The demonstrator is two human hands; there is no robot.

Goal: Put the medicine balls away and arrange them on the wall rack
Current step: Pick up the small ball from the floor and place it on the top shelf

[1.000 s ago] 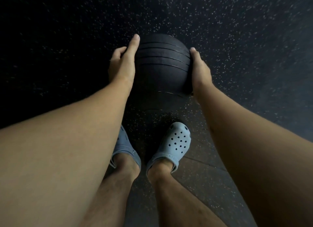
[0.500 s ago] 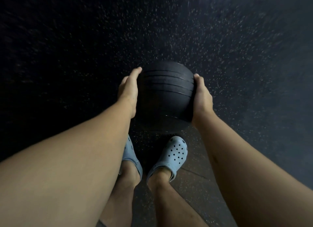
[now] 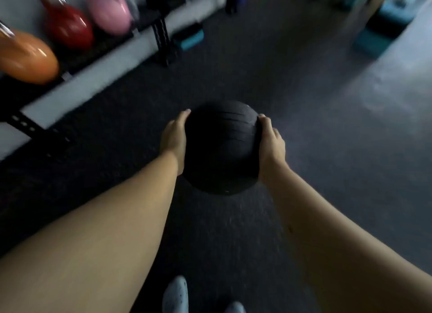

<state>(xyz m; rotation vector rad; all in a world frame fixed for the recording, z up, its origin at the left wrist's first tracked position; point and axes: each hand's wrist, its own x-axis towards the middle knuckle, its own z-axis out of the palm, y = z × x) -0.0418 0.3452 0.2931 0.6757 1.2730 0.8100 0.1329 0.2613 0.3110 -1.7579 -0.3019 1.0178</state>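
No legible text, label, brand or number anywhere in the blurred view.

Ball (image 3: 221, 149) higher, rack (image 3: 161, 32) newly visible

Black ball (image 3: 221, 149) you hold: matt, rubbery-looking skin, with shallow grooved ribs across its upper face; no shine.

Your left hand (image 3: 174, 139) and right hand (image 3: 271, 144): bare skin pressed on that matt surface.

Floor (image 3: 304, 83): dark, matt, finely grained, looks like rubber matting, though motion blur softens the texture.

Orange ball (image 3: 25, 57), red ball (image 3: 69, 26), pink ball (image 3: 108, 11): glossy, smooth, with bright highlights.

Rack (image 3: 162, 39): black matt uprights with punched holes, probably painted metal.

Clogs (image 3: 176, 294): pale, matt, perforated, foam-like plastic.
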